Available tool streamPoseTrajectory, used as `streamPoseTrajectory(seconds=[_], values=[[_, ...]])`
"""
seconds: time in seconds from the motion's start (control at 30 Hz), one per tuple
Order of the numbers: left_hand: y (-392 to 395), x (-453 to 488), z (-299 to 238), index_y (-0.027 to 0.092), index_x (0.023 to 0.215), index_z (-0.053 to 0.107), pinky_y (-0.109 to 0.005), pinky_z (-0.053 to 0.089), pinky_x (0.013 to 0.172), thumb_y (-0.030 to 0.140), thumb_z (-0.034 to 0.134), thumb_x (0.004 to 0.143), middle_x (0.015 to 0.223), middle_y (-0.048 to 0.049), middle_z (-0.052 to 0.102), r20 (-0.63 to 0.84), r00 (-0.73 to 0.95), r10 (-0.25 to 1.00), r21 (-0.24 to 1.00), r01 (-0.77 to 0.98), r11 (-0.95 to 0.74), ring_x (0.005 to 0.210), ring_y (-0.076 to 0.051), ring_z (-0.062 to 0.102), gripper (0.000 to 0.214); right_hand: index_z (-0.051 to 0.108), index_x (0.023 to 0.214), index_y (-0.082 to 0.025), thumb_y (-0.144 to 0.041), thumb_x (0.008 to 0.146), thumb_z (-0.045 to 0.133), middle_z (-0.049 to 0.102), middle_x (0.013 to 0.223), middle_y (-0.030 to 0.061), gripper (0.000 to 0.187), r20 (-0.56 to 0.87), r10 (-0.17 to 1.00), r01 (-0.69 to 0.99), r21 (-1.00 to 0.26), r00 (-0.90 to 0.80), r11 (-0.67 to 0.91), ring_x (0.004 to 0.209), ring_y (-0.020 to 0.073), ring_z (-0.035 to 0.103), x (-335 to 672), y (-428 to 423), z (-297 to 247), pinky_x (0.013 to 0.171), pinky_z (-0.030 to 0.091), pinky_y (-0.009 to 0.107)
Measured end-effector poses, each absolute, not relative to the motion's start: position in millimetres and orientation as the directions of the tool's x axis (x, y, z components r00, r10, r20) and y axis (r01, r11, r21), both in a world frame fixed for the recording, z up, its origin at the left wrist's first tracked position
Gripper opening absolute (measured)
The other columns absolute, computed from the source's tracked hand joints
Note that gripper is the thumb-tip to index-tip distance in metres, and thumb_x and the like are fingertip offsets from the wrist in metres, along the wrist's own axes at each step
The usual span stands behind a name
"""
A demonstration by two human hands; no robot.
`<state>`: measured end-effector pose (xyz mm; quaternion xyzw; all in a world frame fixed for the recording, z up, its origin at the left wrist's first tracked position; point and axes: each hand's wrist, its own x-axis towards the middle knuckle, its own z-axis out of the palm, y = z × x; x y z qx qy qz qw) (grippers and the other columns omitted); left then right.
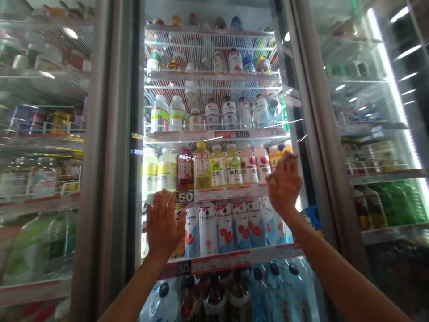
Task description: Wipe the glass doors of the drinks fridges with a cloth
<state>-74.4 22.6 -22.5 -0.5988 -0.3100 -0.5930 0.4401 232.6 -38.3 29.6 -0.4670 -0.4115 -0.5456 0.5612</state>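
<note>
My left hand [164, 226] is raised with its palm toward the glass door [204, 107] of a lit drinks cooler, fingers stretched out and holding nothing. It lies in front of the shelf of tall white cartons or bottles with red fruit pictures [225, 226]. Higher up on the right, my right hand [285, 185] presses a thin greyish cloth [291, 156] toward the same door, near its right frame. Only edges of the cloth show past the fingers. Whether either palm touches the glass is hard to tell.
Behind the glass stand rows of bottles, with yellow and pink drinks [234, 167] at mid height and large water bottles [275, 290] on the lowest visible shelf. Metal door frames [114, 147] border both sides. Neighbouring coolers hold more drinks, including green bottles [385, 203].
</note>
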Motion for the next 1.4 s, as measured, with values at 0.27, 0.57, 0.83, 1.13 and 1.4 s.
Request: streamPoseTrajectory(seconds=[0.27,0.57,0.83,1.13,1.4], values=[[20.0,-75.0,-22.7,0.019,0.144,0.023,-0.049,0.019,0.112,0.035,0.042,0.090,0.150,-0.0129,0.026,0.989,0.092,-0.119,-0.134,0.895,-0.425,0.141,-0.027,0.017,0.060,0.022,0.144,-0.034,-0.030,0.084,0.045,0.031,0.149,-0.0045,0.064,0.834,0.043,0.835,0.548,-0.550,0.056,0.139,0.0204,0.022,178.2,-26.3,16.1,0.114,0.017,0.046],[20.1,-74.4,-23.4,0.018,0.142,0.028,-0.046,0.018,0.113,0.033,0.043,0.089,0.149,-0.0123,0.029,0.985,0.088,-0.145,-0.141,0.901,-0.411,0.141,-0.025,0.017,0.057,0.031,0.141,-0.030,-0.030,0.084,0.045,0.037,0.145,-0.0016,0.059,0.864,-0.009,0.863,0.503,-0.504,0.053,0.137,0.0231,0.026,145.6,-22.1,39.5,0.110,0.026,0.048],[23.5,-75.6,-25.1,0.015,0.142,0.028,-0.044,0.016,0.114,0.033,0.042,0.089,0.148,-0.0142,0.030,0.980,0.109,-0.169,-0.167,0.906,-0.388,0.141,-0.024,0.015,0.057,0.047,0.131,-0.008,-0.030,0.089,0.032,0.042,0.141,0.0156,0.050,0.965,-0.259,0.999,-0.036,0.036,0.006,0.136,0.0327,0.025,191.7,-24.1,78.0,0.105,0.023,0.056],[22.7,-75.8,-23.5,0.012,0.139,0.032,-0.042,0.013,0.114,0.031,0.043,0.089,0.147,-0.0163,0.031,0.969,0.121,-0.215,-0.196,0.906,-0.376,0.142,-0.024,0.014,0.055,0.044,0.134,-0.023,-0.031,0.087,0.042,0.044,0.141,0.0014,0.048,0.896,-0.128,0.902,0.431,-0.425,0.026,0.139,0.0195,0.025,179.8,-27.7,12.9,0.115,0.011,0.045],[23.2,-76.0,-24.6,0.014,0.140,0.031,-0.045,0.018,0.113,0.033,0.043,0.089,0.147,-0.0154,0.031,0.974,0.111,-0.197,-0.183,0.899,-0.398,0.141,-0.026,0.017,0.056,0.039,0.139,-0.021,-0.025,0.087,0.043,0.048,0.138,0.0085,0.052,0.948,-0.137,0.956,0.292,-0.288,0.009,0.137,0.0252,0.030,217.4,-39.3,-32.2,0.110,0.024,0.048]])
